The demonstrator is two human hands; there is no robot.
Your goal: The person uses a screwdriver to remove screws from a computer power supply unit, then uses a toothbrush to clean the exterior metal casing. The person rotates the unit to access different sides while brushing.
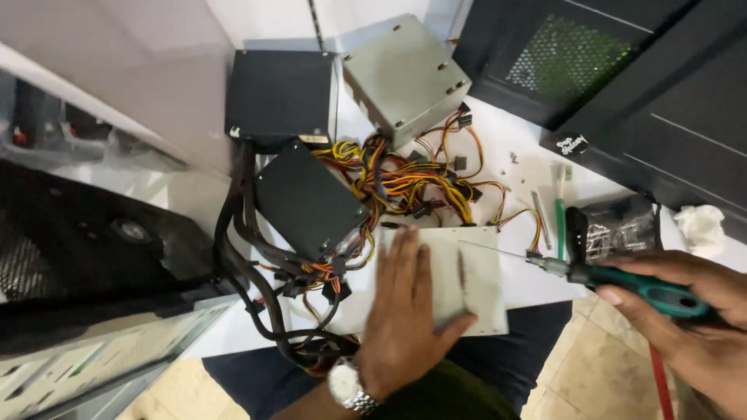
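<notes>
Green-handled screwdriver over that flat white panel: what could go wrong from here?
1. The green-handled screwdriver in the right hand has its thin tip close to the left hand pressing on the flat white panel; a slip could jab the fingers.
2. Small loose screws on the white table could roll away.

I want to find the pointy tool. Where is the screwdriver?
In the head view, the screwdriver is low on the right, gripped by the right hand, its thin tip reaching left over the pale flat box under the left hand.
</notes>
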